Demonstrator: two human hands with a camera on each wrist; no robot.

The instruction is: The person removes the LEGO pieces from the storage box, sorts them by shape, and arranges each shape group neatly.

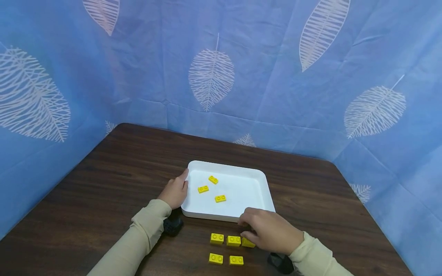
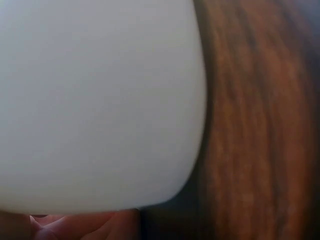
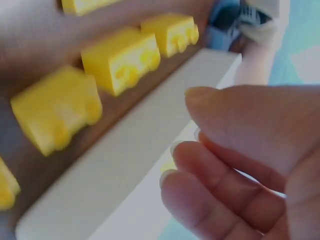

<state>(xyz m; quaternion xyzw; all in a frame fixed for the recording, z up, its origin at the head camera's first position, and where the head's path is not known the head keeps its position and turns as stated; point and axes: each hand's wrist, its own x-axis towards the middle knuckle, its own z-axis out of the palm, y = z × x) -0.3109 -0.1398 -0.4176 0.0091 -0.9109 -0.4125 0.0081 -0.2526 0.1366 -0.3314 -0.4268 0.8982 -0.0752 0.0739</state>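
A white tray (image 1: 241, 188) lies on the table with three yellow toy bricks in it, among them a brick (image 1: 220, 198) near its front. My left hand (image 1: 175, 191) holds the tray's left side. In the left wrist view the tray's pale surface (image 2: 100, 110) covers most of that hand's fingers. Over the tray's front right rim hovers my right hand (image 1: 267, 230), its fingers loosely bent. The right wrist view shows a gap between thumb (image 3: 215, 105) and fingers, with nothing held. Several yellow bricks stand in front of the tray; the hand partly hides one brick (image 1: 247, 242).
The nearer row holds two yellow bricks, a left one (image 1: 215, 258) and a right one (image 1: 236, 260). Dark wood-grain table (image 1: 138, 161) surrounds the tray. A blue curtain (image 1: 148, 69) with white leaf prints hangs behind. Black devices (image 1: 173, 224) sit at the wrists.
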